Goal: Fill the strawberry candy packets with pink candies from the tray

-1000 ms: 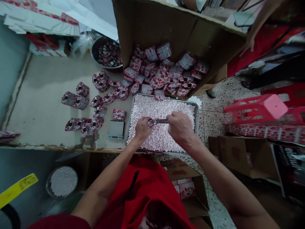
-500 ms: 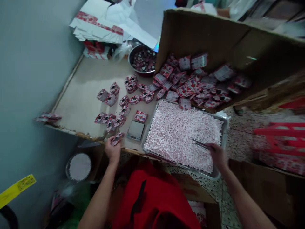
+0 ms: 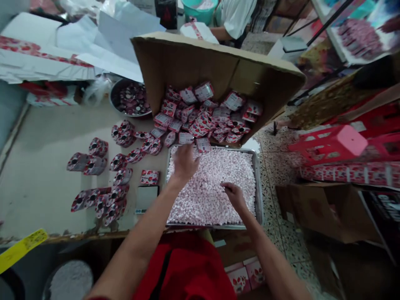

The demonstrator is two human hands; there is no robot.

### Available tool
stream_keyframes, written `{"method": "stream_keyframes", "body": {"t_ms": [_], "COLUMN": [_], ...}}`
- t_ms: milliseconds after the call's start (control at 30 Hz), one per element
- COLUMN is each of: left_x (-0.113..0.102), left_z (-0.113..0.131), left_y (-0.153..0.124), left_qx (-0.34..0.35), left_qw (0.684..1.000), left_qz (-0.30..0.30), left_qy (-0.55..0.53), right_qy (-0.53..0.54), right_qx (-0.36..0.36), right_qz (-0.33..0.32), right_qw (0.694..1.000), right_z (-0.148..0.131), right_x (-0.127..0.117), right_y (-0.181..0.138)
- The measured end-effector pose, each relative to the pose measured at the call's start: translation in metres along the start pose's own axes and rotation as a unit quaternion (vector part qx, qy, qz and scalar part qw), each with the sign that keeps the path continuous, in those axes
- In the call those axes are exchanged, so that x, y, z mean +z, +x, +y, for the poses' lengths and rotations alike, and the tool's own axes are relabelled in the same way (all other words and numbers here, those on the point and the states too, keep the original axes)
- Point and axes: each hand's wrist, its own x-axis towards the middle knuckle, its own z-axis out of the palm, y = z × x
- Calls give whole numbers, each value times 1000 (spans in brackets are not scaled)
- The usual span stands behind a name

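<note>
My left hand (image 3: 186, 163), smeared by motion, is over the far left part of a metal tray (image 3: 260, 187) full of small pale pink pellets (image 3: 203, 200). Its thumb stands apart from the fingers and nothing shows in it. Just beyond lie printed red-and-white packets (image 3: 203, 145), heaped in and before a cardboard box (image 3: 193, 58). My right hand (image 3: 235, 195) is closed over the pellets, gripping a thin metal tool (image 3: 223, 184) whose far end is hard to make out. Left of the tray, a flat packet (image 3: 150, 177) lies by a small scale (image 3: 146, 198), partly behind my left forearm.
Several open-topped packets (image 3: 95, 164) stand on the table (image 3: 40, 166) at left. A metal bowl (image 3: 114, 98) of dark pink and white pieces is behind them. Paper stacks lie at the back left. Pink stools (image 3: 334, 143) and cartons (image 3: 337, 208) are on the right. Another person's sleeve (image 3: 239, 18) shows behind the box.
My left hand has let go of a packet at the table's front edge and moved right and away, over the tray. My right hand still holds the tool above the pellets. The view has shifted.
</note>
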Motion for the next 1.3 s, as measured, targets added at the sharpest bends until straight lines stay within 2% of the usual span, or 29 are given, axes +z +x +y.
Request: {"method": "stream_keyframes", "body": {"t_ms": [33, 100, 167, 267, 367, 433, 467, 600, 700, 767, 867, 933, 967, 1000, 1067, 1167, 1233, 1300], "left_x": [18, 45, 54, 39, 15, 6, 3, 1, 5, 9, 16, 19, 21, 22, 22, 17, 9, -1], "left_z": [15, 32, 32, 15, 2, 2, 5, 16, 19, 20, 21, 21, 20, 19, 15, 6, -1, -7], "left_y": [30, 71, 84, 58, 6, -25, -38, -64, -71, -74, -80, -82, -83, -83, -83, -82, -82, -83], "left_qx": [20, -2, -25, -11, -79, -132, -143, -123, -87, -59, -47, -54, -58, -62, -81, -111, -115, -119], "left_qw": [998, 990, 985, 979, 930, 900, 896, 916, 933, 942, 953, 956, 955, 953, 949, 943, 941, 946], "left_qz": [-50, -117, -146, -198, -242, -219, -196, -140, -133, -138, -130, -118, -116, -117, -116, -93, -81, -75], "left_qy": [23, 74, 86, -46, -263, -353, -372, -355, -324, -299, -268, -265, -267, -272, -282, -301, -307, -292], "right_qy": [22, 66, 98, 136, 153, 140, 120, -26, -162, -280, -433, -475, -478, -472, -442, -388, -319, -221], "right_qx": [5, 18, 33, 33, 7, -9, -13, -36, -104, -146, -181, -205, -215, -219, -204, -111, -39, -4], "right_qz": [5, 18, 37, 64, 62, 42, 29, -18, -21, -28, -51, -55, -50, -37, 6, 80, 98, 84], "right_qw": [1000, 998, 994, 988, 986, 989, 992, 999, 981, 949, 882, 854, 850, 853, 873, 911, 942, 972], "right_z": [-2, -7, -16, -36, -60, -75, -81, -100, -121, -143, -180, -195, -195, -189, -160, -82, -29, 5], "right_x": [-4, -12, -22, -44, -67, -78, -82, -87, -81, -72, -58, -56, -60, -67, -88, -112, -101, -65], "right_y": [-6, -15, -20, -20, -13, -6, -2, 11, 14, 11, 1, -6, -8, -9, -7, 7, 22, 36]}}
